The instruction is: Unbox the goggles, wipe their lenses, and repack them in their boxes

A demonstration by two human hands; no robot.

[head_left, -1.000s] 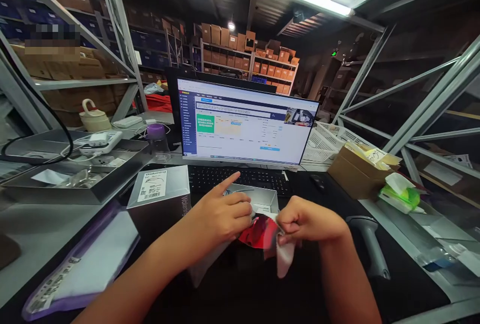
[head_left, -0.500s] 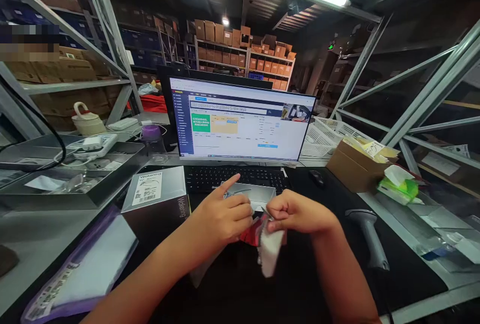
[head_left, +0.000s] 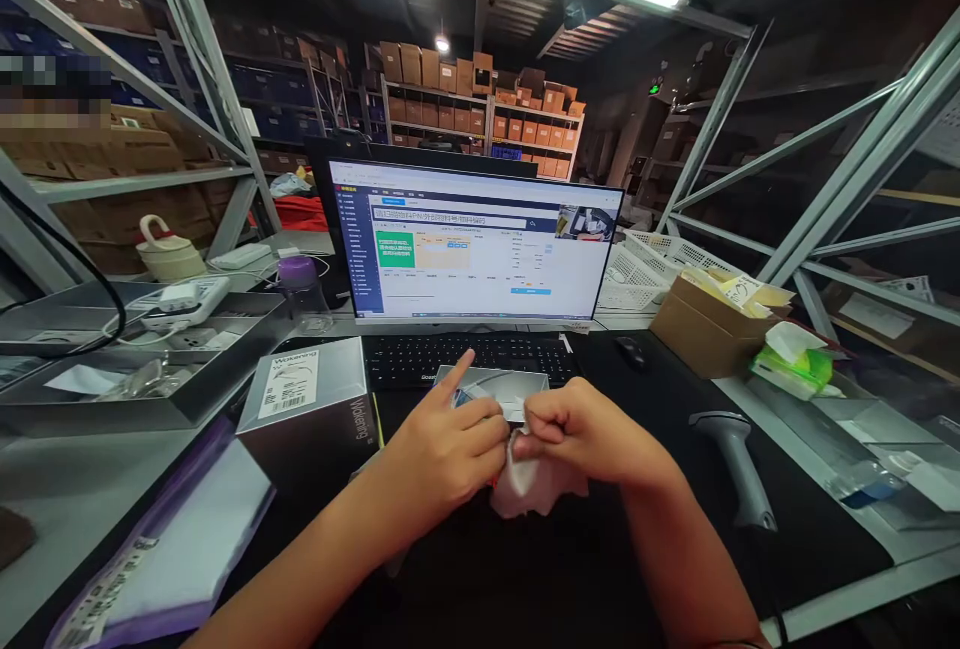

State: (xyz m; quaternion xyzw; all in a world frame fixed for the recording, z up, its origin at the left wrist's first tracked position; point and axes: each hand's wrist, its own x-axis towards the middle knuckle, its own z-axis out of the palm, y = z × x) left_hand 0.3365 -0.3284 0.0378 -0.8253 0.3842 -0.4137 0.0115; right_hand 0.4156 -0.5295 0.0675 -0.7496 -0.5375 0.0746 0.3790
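My right hand [head_left: 581,434] is closed on a crumpled whitish tissue-like piece [head_left: 534,484] that hangs below its fingers. Close beside it, my left hand [head_left: 457,439] has its index finger raised and its other fingers curled. What those curled fingers hold is hidden; a bit of red shows just under them. Behind both hands lies an open grey box [head_left: 517,387], partly covered by them, in front of the black keyboard [head_left: 405,354]. A silver and dark box [head_left: 304,384] with a white label stands left of the left hand.
A monitor [head_left: 480,274] stands behind the keyboard. On the right are a mouse [head_left: 631,353], a grey scanner [head_left: 739,469], a cardboard box [head_left: 697,331] and a green tissue pack [head_left: 793,364]. At left lie a purple-edged packet [head_left: 187,539] and a grey tray [head_left: 187,394].
The whitish piece has spread out and swung beneath my hands, now covering most of the red that showed before. My right hand has shifted slightly left. The whole view has moved a little.
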